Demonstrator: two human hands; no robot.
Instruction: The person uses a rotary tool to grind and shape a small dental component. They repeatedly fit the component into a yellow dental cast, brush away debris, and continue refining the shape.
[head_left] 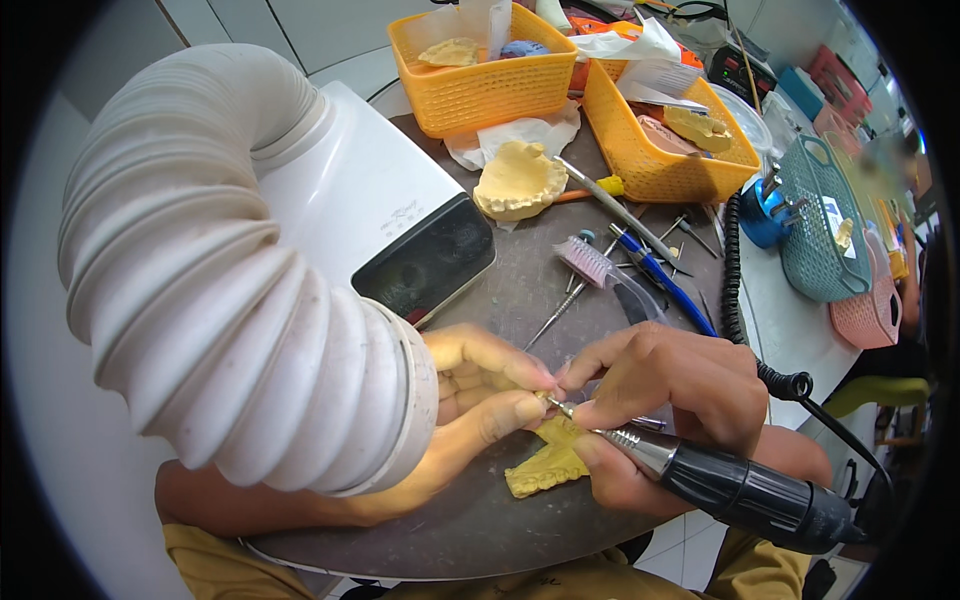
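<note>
My right hand (690, 385) grips a rotary handpiece (740, 485) with a black body and a silver nose, its thin bit angled up to the left. Pinched between the thumb and fingertips of my left hand (480, 400) is a tiny piece, too small and covered to name. The bit's tip meets or nearly meets that piece; I cannot tell if they touch. Below my fingers, a yellow plaster cast (545, 468) lies on the dark table (440, 530). The wide mouth of a white ribbed suction hose (400, 400) opens beside my left hand and hides part of its wrist.
A white box-shaped unit (350, 190) with a dark panel stands left. Behind are another plaster cast (520, 180), two orange baskets (485, 85), a pink-bristled brush (585, 258), a blue pen (665, 280) and several thin metal tools. A coiled black cord (735, 270) and a teal basket (825, 220) are right.
</note>
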